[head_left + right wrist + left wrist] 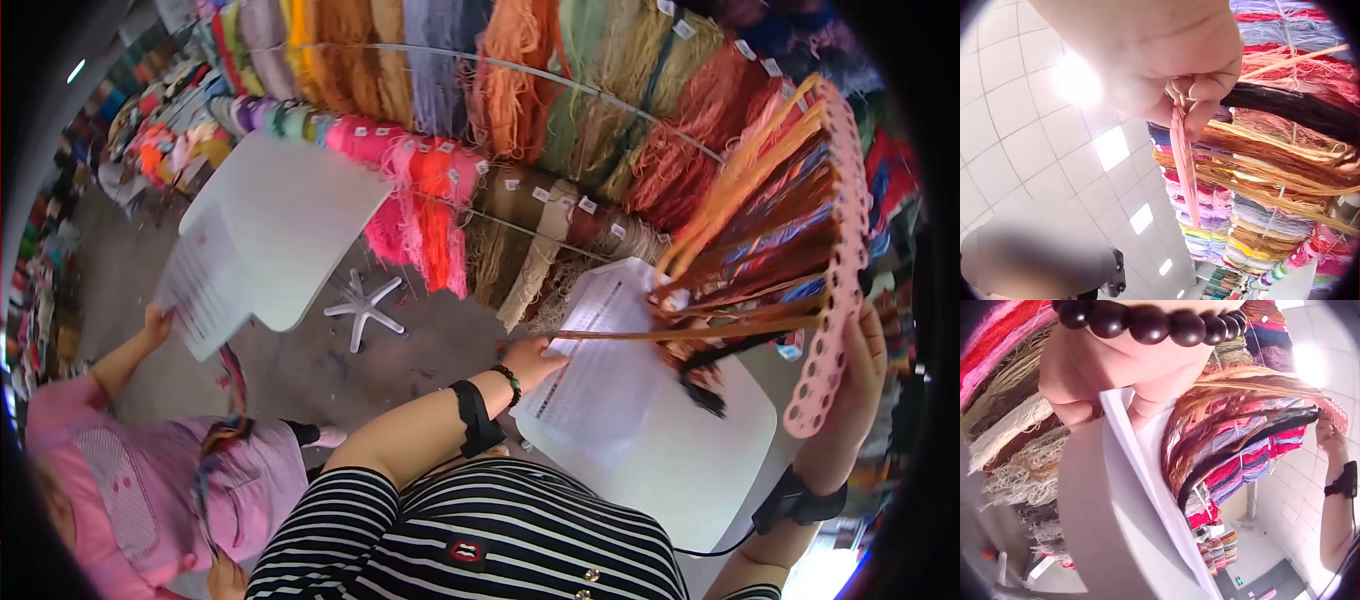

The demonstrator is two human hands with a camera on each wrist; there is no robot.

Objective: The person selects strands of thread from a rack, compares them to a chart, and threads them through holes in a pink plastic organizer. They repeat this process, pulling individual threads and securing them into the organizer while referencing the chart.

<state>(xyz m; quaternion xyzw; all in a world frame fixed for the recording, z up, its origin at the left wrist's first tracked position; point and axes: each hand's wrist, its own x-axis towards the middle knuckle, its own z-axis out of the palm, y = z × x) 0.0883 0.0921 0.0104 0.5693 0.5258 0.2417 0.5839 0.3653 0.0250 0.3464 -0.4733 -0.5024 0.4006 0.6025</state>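
Note:
My right hand [862,350] grips a long pink thread holder [848,190] with a row of round holes, raised at the right. Orange, brown, blue and black thread bundles [770,230] hang from its holes. In the right wrist view the thumb and fingers pinch the holder's narrow edge [1184,162]. My left hand [535,365] holds the end of a brown thread strand [690,330] stretched taut from the holder. It is at the left edge of a printed sheet [600,370] on a white board [690,450]. In the left wrist view the board's edge hides part of the fingers.
Skeins of many colours [520,80] hang on rails ahead. Another person in pink [170,480] stands at the left, one hand at papers on a second white board [290,220]. A white star-shaped stool base [365,310] stands on the floor between the boards.

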